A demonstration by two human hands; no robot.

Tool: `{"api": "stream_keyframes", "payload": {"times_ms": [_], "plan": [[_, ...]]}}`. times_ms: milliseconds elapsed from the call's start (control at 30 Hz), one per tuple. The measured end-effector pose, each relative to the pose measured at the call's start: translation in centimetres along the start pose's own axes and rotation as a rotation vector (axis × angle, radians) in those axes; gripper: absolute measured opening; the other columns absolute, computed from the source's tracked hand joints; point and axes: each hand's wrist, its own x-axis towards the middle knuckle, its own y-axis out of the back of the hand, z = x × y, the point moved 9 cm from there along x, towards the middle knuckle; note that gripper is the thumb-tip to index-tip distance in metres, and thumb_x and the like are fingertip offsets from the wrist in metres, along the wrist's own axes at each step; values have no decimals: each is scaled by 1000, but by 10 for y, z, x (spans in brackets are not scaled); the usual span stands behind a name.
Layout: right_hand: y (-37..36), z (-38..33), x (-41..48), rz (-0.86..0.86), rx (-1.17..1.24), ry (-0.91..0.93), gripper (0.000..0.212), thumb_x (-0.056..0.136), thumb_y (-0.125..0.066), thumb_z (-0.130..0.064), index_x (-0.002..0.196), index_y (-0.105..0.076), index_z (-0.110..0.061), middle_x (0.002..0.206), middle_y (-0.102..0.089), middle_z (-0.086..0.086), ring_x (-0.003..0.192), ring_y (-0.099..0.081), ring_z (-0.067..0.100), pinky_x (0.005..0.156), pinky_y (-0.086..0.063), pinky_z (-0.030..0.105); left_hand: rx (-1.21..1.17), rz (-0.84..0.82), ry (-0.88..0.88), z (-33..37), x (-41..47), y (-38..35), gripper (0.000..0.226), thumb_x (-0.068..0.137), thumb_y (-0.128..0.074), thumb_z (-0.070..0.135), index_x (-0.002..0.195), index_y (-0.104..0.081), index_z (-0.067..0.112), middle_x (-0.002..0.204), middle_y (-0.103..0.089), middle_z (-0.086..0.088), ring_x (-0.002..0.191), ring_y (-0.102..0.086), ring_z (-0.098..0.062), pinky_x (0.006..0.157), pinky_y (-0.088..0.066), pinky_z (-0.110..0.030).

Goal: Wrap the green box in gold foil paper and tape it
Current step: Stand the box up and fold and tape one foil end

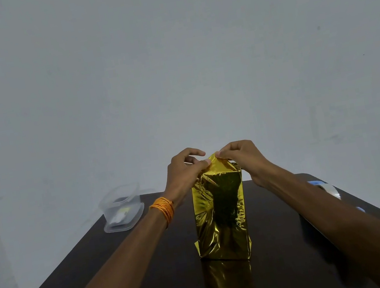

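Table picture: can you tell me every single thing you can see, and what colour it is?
gold foil paper: one, shiny gold, wrapped round a tall box standing upright mid-table; no green shows.
table: one, dark brown, under everything.
plastic tub: one, clear, far left of the table, something pale inside.
tape roll: one, whitish with a blue bit, right side of the table, partly behind the right forearm.
wall: one, pale grey, behind the table.
thread band: one, orange, on the left wrist.
left hand: one, pinches the foil's top flap.
right hand: one, pinches the same flap.
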Motion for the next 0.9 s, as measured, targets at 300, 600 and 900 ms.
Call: {"api": "stream_keyframes", "payload": {"times_ms": [300, 600, 900], "plan": [[1, 11, 1, -25, -153, -60, 8, 87, -75, -17, 82, -75, -10, 92, -70, 1, 89, -63, 13, 67, -45, 23, 18, 8, 8, -4, 0, 0, 29, 76, -83, 18, 102, -71, 25, 83, -64, -2, 79, -64, -15, 68, -51, -25], [-8, 31, 7, -80, -57, -247, 22, 87, -72, -5, 109, -70, -4, 105, -67, 12, 86, -64, 20, 54, -50, 23, 30, 22, 29, -6, -1, 0, 28, 76, -81, 9, 100, -71, 19, 74, -59, -1, 69, -57, -12, 64, -47, -24], [-14, 42, 15, -51, 12, -316, 20, 83, -74, -3, 102, -73, -9, 114, -66, 16, 111, -63, 33, 80, -57, 41, 113, 37, 62, -4, 0, 0, 22, 79, -76, 8, 98, -70, 18, 71, -60, -4, 64, -56, -12, 58, -43, -20]]}}
